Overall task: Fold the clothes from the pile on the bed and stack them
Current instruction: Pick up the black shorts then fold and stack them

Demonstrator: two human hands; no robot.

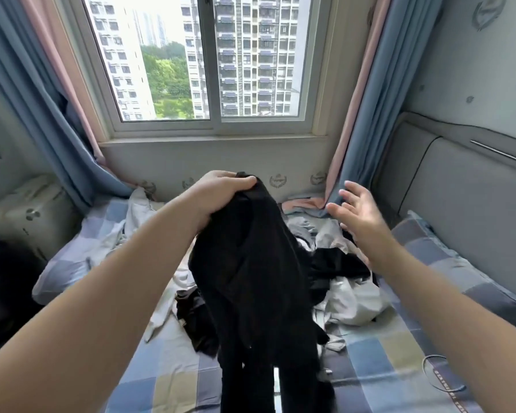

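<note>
our left hand (221, 192) grips black garment (250, 263) top, lifted | right hand (356, 210) fingers spread, holding nothing | above pile (340, 281)

The bare left forearm (107, 287) comes in from the frame's 8 o'clock corner and runs up toward the middle. There the left hand (221, 193) is raised with its back upward. Its fingers curl over the top of a black garment (250, 263), bunching the cloth in a tight grip. The right forearm (447, 302), also bare, enters from 4 o'clock and angles toward 11 o'clock. The right hand (358, 211) sits at 3 o'clock of the left one, well apart from it. Its palm is turned inward, its fingers (350, 192) spread and loosely straight — thumb pointing to 9 o'clock — and it grips nothing.
</note>
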